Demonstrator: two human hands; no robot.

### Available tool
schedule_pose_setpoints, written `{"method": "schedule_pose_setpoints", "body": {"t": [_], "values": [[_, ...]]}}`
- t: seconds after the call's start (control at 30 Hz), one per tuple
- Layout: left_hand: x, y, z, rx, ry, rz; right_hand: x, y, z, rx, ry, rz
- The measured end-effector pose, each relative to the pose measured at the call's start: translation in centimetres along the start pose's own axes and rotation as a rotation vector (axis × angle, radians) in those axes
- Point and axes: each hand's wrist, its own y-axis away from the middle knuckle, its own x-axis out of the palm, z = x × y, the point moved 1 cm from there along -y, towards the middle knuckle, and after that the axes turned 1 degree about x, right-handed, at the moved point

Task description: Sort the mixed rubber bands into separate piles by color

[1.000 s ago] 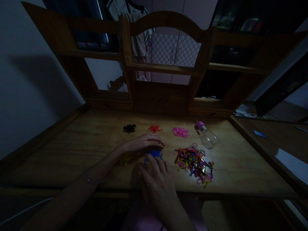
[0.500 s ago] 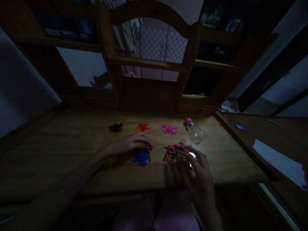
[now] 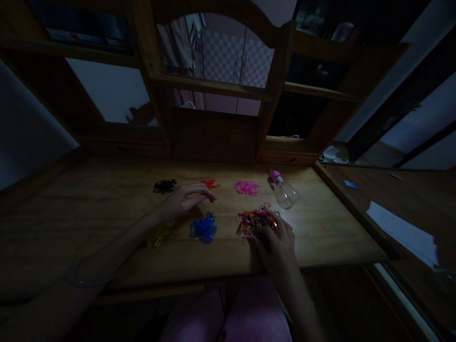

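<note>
My left hand [image 3: 188,198] hovers above the table between several heaps, fingers stretched out to the right and nothing visible in them. Near it are a black heap [image 3: 164,185], a red heap [image 3: 210,183] and a blue heap [image 3: 203,228] of small thin loops; whether these are rubber bands or clips I cannot tell. A yellow heap [image 3: 160,234] lies partly behind my left forearm. My right hand [image 3: 280,240] bends over a mixed multicoloured heap [image 3: 254,221] of the same loops. Its fingers are apart, their tips touching the heap and partly hiding it.
A pink heap [image 3: 247,188] lies behind the mixed one. A clear bottle with a pink top [image 3: 285,194] lies at the right. The wooden table [image 3: 107,199] backs onto shelves [image 3: 213,88]. White paper [image 3: 402,232] and a small blue card [image 3: 350,184] rest on the right-hand surface.
My left hand has moved up and left off the blue heap, which now shows fully. My right hand has shifted left, its fingers now lower at the mixed heap. The view has moved slightly.
</note>
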Motion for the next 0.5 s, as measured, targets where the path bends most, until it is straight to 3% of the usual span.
{"method": "schedule_pose_setpoints", "body": {"t": [0.2,0.5], "values": [[0.34,-0.01,-0.23,0.002,-0.006,0.016,0.01,-0.34,-0.21,0.039,-0.043,0.023],[0.28,0.00,-0.06,-0.004,-0.011,-0.010,-0.66,-0.54,-0.76,0.087,-0.210,-0.044]]}}
